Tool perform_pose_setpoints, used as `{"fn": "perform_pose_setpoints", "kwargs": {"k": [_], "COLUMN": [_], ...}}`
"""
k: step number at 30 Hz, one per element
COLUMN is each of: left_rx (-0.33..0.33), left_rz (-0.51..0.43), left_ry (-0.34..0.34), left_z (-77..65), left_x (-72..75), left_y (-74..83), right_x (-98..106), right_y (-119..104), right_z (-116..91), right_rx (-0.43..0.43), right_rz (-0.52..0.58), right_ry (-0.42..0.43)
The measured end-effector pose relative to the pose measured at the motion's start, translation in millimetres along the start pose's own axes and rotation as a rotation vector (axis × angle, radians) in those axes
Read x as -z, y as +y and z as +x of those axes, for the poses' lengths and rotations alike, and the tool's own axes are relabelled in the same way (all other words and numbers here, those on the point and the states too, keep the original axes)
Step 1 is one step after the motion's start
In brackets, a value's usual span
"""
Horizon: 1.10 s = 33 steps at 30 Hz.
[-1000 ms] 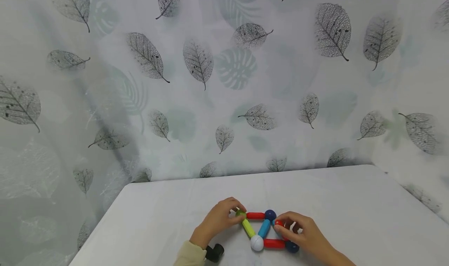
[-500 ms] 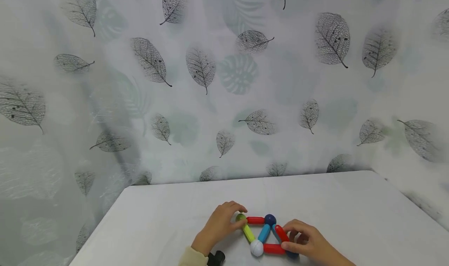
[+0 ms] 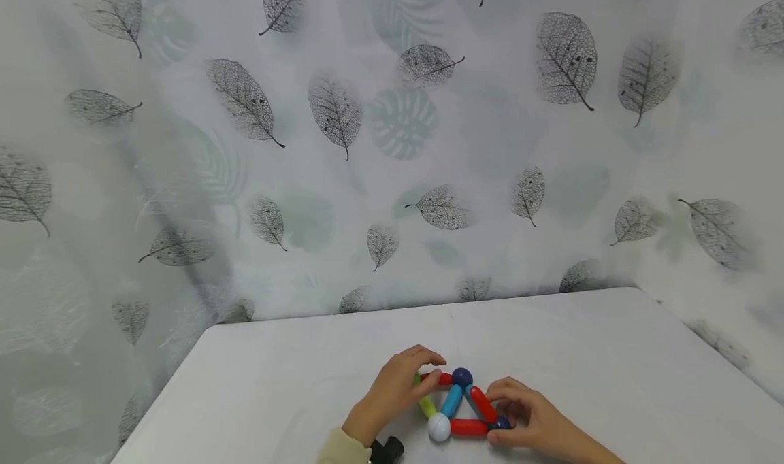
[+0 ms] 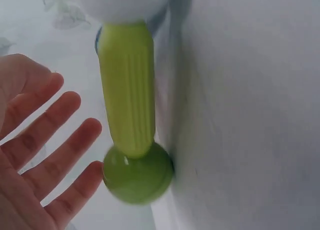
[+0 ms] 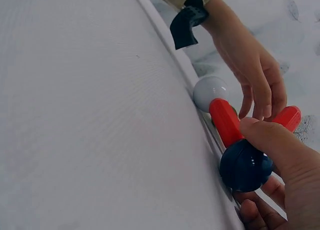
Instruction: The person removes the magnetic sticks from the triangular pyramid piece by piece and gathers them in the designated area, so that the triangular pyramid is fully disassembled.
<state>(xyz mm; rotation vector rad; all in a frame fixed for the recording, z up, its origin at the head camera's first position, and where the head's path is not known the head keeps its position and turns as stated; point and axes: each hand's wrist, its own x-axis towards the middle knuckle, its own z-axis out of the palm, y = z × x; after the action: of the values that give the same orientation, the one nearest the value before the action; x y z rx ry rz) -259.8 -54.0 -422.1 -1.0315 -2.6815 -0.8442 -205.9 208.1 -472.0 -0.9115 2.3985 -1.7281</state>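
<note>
A flat frame of plastic building rods and balls lies on the table. My left hand (image 3: 398,386) hovers with spread fingers over its left corner, by the yellow-green rod (image 4: 129,90) and green ball (image 4: 137,175); the little fingertip is right at that ball. A red rod (image 3: 437,379) runs from there to the far dark blue ball (image 3: 462,377). Blue rods (image 3: 451,401) and another red rod (image 3: 468,428) meet near the white ball (image 3: 439,426). My right hand (image 3: 525,416) grips the near dark blue ball (image 5: 245,165), thumb on one side, fingers beyond. An upper red rod (image 3: 482,404) slants up from it.
The white tabletop (image 3: 294,375) stretches left and behind the frame. A leaf-patterned curtain (image 3: 392,178) hangs along the table's back edge and sides. A black strap-like piece (image 5: 187,28) sits at the left wrist, below a pale sleeve (image 3: 343,447).
My right hand slid from the raised end of the slanting red rod down to the near dark blue ball. My left hand left the green ball and shifted right over the back red rod.
</note>
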Motion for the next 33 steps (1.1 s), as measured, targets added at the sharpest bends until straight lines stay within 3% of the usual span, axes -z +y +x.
{"fn": "perform_pose_setpoints", "kwargs": {"k": [6,11,14,21,33], "left_rx": [-0.004,-0.096,-0.140,-0.222,-0.300], "left_rz": [-0.283,-0.437,-0.478,-0.448,-0.311], "left_ry": [-0.064,-0.143,-0.202,-0.302,-0.211], "left_z": [4.6,6.7,7.1,5.1,8.0], "left_x": [-5.1,-9.1,-11.8,-17.9,-25.8], "left_y": [12.0,17.5,19.0,20.2,26.3], "right_x": [2.8,3.1,2.8,2.4,4.8], "right_y": [3.4,5.4,6.2,5.7,4.9], "right_z": [0.3,2.0,2.3,0.5,0.6], "right_rx": [0.106,0.208,0.246,0.230,0.186], "right_rz": [0.030,0.012,0.014,0.054,0.092], "right_ry": [-0.017,-0.004,0.002,-0.018,-0.036]}}
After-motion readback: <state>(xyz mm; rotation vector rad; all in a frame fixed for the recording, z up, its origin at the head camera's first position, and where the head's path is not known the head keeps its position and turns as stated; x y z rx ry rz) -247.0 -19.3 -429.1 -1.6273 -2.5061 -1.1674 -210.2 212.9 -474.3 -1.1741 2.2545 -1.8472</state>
